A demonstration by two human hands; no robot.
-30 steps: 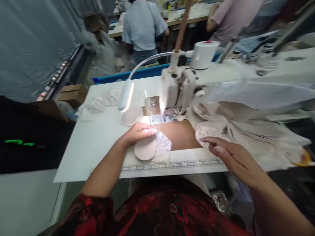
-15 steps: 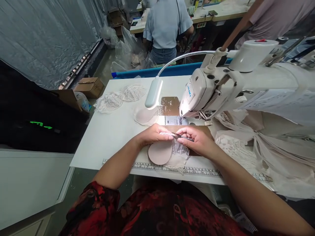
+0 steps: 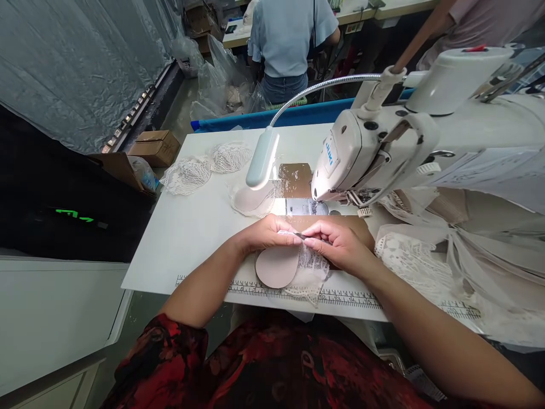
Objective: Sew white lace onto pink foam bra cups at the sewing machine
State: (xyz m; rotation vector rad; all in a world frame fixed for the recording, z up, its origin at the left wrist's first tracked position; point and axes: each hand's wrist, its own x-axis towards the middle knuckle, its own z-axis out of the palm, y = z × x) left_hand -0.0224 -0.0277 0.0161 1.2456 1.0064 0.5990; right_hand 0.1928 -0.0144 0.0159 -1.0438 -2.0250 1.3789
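Pinched between the thumb and fingers of my left hand [image 3: 279, 232] is the edge of a lace-trimmed bra cup [image 3: 276, 268]. Its smooth beige pad hangs below that hand, and the white lace [image 3: 314, 262] spreads to the right. My right hand [image 3: 334, 238] is closed around small metal thread snips [image 3: 301, 235], whose dark tip points at the left fingertips; the fingers cover most of the tool. Both hands meet just in front of the sewing machine's needle plate [image 3: 304, 207]. Another padded cup [image 3: 252, 197] lies beyond my left hand.
The white sewing machine [image 3: 340, 153] stands at the right, with a lamp [image 3: 261, 159] on a bent neck. Lace cups [image 3: 187, 175] lie at the table's back left. Lace and mesh fabric [image 3: 413, 261] piles up at right. A ruler strip [image 3: 349, 298] runs along the front edge. Beyond sits a person [image 3: 285, 40].
The right fingers have closed further over the thread snips, so less of the tool shows. Both hands stay at the bra cup's edge. The camera view has shifted slightly.
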